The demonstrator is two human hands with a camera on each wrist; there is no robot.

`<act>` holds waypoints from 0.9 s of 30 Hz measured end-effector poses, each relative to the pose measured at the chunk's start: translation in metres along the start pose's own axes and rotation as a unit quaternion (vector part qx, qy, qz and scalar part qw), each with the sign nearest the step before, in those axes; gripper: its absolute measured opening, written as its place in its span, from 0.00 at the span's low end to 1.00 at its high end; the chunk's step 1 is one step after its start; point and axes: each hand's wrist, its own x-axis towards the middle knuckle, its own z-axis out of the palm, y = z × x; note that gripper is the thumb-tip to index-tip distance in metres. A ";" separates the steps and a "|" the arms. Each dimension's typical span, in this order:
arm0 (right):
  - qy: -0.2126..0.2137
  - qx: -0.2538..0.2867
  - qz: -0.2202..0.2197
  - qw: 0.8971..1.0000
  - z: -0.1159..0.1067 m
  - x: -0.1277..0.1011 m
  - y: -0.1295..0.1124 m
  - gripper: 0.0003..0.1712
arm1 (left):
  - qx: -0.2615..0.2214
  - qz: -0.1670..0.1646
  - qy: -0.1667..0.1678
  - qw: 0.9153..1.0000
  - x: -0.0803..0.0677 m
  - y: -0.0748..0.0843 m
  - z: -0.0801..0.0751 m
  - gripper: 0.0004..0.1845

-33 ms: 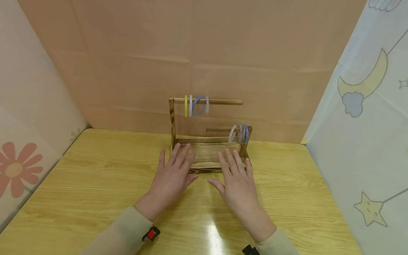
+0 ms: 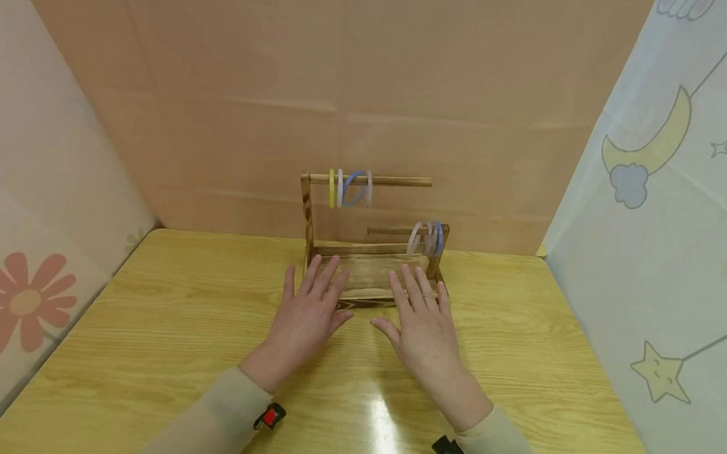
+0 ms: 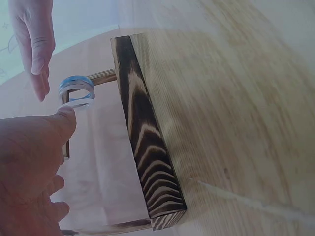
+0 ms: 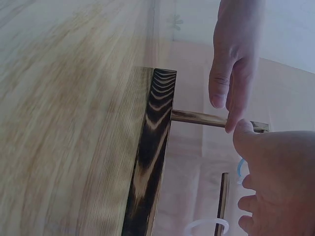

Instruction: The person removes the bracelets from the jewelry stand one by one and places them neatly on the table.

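In the head view, nothing has visibly changed from the picture just before: the left hand (image 2: 307,316), the right hand (image 2: 426,330) and the wooden rack (image 2: 306,211) lie as they did, so I judge that no handling is under way. The rack stands on the table (image 2: 167,325) at twelve o'clock from the hands. The left hand is at seven o'clock from the rack's middle, the right hand at five. Both are spread wide, backs up, holding nothing; their fingertips overlap the rack's base (image 2: 369,267), but whether they touch it I cannot tell. Toward eleven o'clock, the upper bar (image 2: 406,182) runs through a yellow ring (image 2: 331,189), a white ring (image 2: 339,189), a tilted blue ring (image 2: 344,195) and a pale ring (image 2: 369,190). Toward two o'clock, more pale and blue rings (image 2: 439,239) hang around the lower bar (image 2: 385,231), bunched near its post. A flower drawing (image 2: 24,303) is at eight o'clock, a moon drawing (image 2: 676,135) at two and a star drawing (image 2: 660,372) at four. No brand, label or writing can be read.

In the left wrist view, the front board (image 3: 142,128) slants through the middle. The left hand is at eight o'clock, its thumb overlapping a ring in the picture only; the right hand is at ten. No lettering shows.

In the right wrist view, the right hand is at four o'clock, partly hiding a blue ring, and the left hand at one. Neither holds anything, and no lettering shows.
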 end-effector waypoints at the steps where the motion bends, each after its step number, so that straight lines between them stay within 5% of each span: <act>1: 0.000 0.000 -0.001 1.000 0.000 0.000 0.000 0.51 | -0.003 -0.001 0.001 1.000 0.000 0.000 -0.001 0.42; 27: 0.005 0.002 -0.015 1.000 -0.008 0.010 0.005 0.52 | -0.017 -0.022 0.006 1.000 0.003 -0.011 -0.014 0.42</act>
